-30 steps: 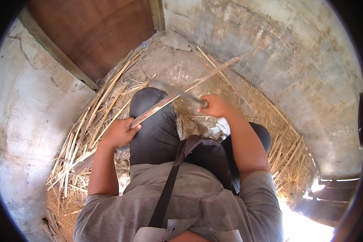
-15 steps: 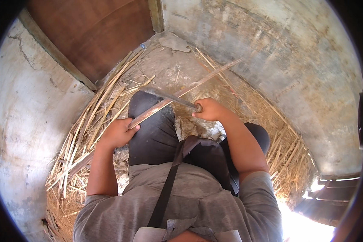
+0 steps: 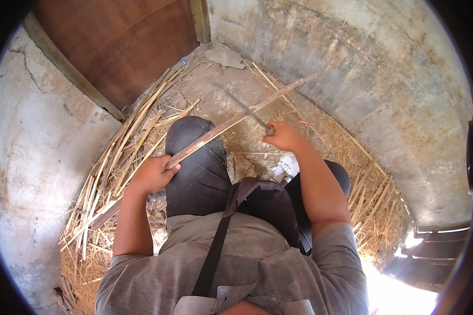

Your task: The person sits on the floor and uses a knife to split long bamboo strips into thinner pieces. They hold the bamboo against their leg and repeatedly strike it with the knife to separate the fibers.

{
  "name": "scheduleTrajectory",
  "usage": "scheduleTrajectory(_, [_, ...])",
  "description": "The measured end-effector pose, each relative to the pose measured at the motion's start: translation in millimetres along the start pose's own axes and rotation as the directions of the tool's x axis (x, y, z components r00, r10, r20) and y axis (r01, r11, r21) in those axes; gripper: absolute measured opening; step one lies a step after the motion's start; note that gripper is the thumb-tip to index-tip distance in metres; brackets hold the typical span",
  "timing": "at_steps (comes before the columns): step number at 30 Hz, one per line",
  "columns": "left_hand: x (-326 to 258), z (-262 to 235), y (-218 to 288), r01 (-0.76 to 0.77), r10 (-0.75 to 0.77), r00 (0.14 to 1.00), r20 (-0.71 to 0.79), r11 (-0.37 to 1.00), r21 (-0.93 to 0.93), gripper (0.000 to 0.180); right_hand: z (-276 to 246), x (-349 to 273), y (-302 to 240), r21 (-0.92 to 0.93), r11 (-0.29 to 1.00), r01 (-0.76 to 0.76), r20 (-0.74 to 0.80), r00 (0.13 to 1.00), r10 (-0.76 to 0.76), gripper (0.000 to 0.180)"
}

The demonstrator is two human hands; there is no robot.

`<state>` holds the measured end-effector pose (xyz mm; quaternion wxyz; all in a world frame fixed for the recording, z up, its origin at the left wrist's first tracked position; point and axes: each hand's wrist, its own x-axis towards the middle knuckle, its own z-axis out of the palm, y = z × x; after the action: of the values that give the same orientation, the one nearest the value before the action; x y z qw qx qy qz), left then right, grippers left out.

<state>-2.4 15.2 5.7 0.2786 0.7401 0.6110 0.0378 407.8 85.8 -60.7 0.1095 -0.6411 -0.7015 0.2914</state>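
Observation:
My left hand [image 3: 154, 174] is closed around the near end of a long split bamboo strip [image 3: 210, 136]. The strip slants across my left knee, up and away to the right. In my right hand [image 3: 284, 137] is the handle of a knife [image 3: 240, 105]; its long dark blade points away to the left and crosses the strip beyond the knee. Motion blurs the blade's tip, and I cannot tell whether the blade touches the strip.
Several thin bamboo strips [image 3: 110, 152] lie in a bundle along the left wall. Shavings and more strips [image 3: 376, 197] cover the floor at right. A brown door panel [image 3: 123, 42] stands at the far left, a stained wall [image 3: 352, 58] at the right. A flat stone [image 3: 224, 55] lies in the far corner.
My right hand has moved a little away and to the right with the knife. The blade now crosses the strip farther along and points more steeply away. My left hand stays nearly in place.

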Motion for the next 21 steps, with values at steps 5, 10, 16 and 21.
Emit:
scheduleTrajectory(5, [1.5,1.8,-4.0,-0.050,0.050,0.999,-0.013,0.999,-0.006,0.038,20.0,-0.3,-20.5,0.014,0.977,0.213,0.190,0.959,-0.212,0.060])
scheduleTrajectory(10, [-1.0,4.8,-5.3,-0.042,0.043,0.998,-0.041,0.999,0.022,0.034,8.7,5.7,-2.1,-0.005,0.992,0.123,0.078,0.989,-0.122,0.062])
scheduleTrajectory(16, [2.3,2.3,-1.7,-0.027,0.027,1.000,-0.005,1.000,0.004,0.041,5.1,12.1,38.0,0.085,0.992,-0.091,-0.085,0.992,0.098,0.068])
scheduleTrajectory(21, [1.3,3.0,-4.7,-0.011,0.012,1.000,-0.006,1.000,0.019,0.042,1.1,-1.3,3.0,-0.017,1.000,-0.013,-0.028,1.000,0.012,0.068])
